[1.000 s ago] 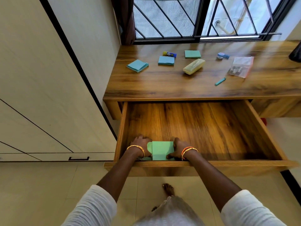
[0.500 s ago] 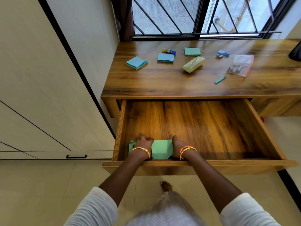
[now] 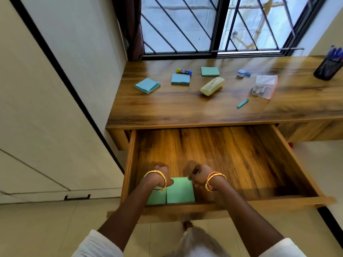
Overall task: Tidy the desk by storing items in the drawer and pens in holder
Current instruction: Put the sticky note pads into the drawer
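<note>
The desk drawer (image 3: 241, 203) stands pulled out. Two green sticky-note pads lie side by side in its front left corner: the left pad (image 3: 156, 198) and the right pad (image 3: 180, 191). My left hand (image 3: 157, 176) hovers with curled fingers over the left pad's far edge, thumb against the pads. My right hand (image 3: 197, 176), also curled, is at the right pad's far right corner. Both hands are blurred. On the desk, a black mesh pen holder (image 3: 327, 68) with blue pens stands far right.
On the desk (image 3: 185, 112) lie two blue note pads (image 3: 147, 85) (image 3: 180, 79), a glue stick (image 3: 184, 71), a green pad (image 3: 210, 71), a yellow case (image 3: 212, 86), a correction tape (image 3: 243, 73), a plastic bag (image 3: 264, 86) and a teal cap-like piece (image 3: 242, 103). A cupboard wall is at left.
The two green pads have gone from overlapping to lying side by side. Both hands have lifted from pressing the pads and curled up.
</note>
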